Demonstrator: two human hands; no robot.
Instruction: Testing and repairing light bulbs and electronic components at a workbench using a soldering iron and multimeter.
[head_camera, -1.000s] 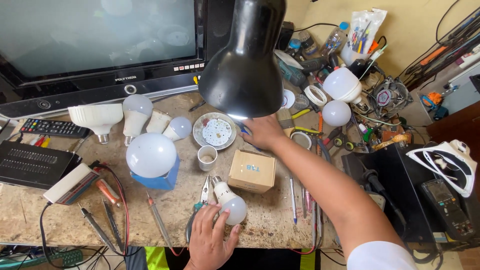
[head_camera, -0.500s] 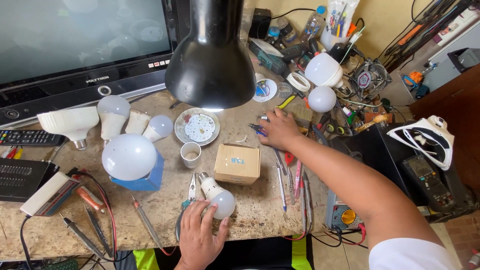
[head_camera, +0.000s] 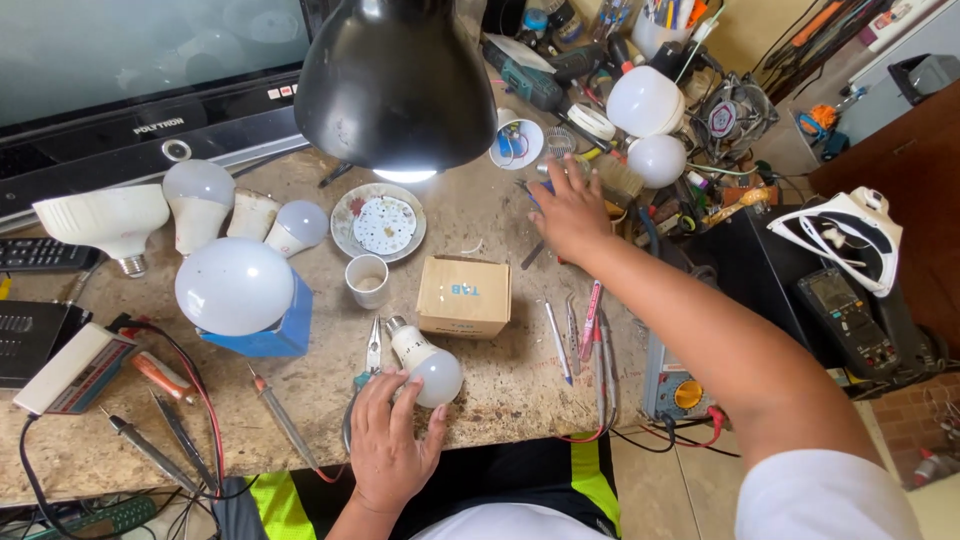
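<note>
At the bench's near edge, left hand (head_camera: 388, 447) rests loosely curled on a white bulb (head_camera: 427, 365) lying flat, no firm grip. Cardboard box (head_camera: 464, 296) just beyond. Farther back, right hand (head_camera: 568, 212), fingers spread, reaches among tools; blurred, hold unclear.

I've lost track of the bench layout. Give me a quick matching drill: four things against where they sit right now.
Things:
1. small bulb
2. cardboard box
3. white cup
4. large round bulb

Places:
A. on the blue box
B. under the left hand
C. just right of the white cup
D. below the round plate with the LED disc

Pairs: 1-B, 2-C, 3-D, 4-A. The right hand is none of these: it reaches toward the clutter at the back of the bench.
</note>
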